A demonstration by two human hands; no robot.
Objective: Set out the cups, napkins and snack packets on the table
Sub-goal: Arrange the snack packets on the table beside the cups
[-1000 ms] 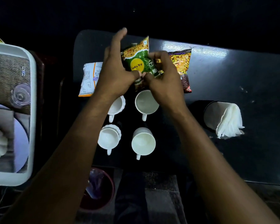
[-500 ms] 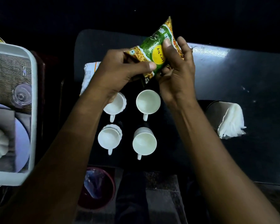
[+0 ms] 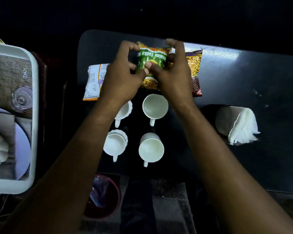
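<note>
Green snack packet point(image 3: 151, 60) with white lettering, a yellow spot and orange-yellow ends. White packet point(image 3: 94, 81) with an orange edge; yellow-and-maroon packet point(image 3: 195, 71). Four white cups point(image 3: 155, 106), white napkins point(image 3: 243, 130), glossy black table point(image 3: 260, 85), white-rimmed tray point(image 3: 33, 115).

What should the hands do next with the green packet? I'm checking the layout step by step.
Probably lower the green packet flat into the gap between the white packet and the red packet, then let go. Both the left hand and right hand hold it just behind the four cups.
</note>
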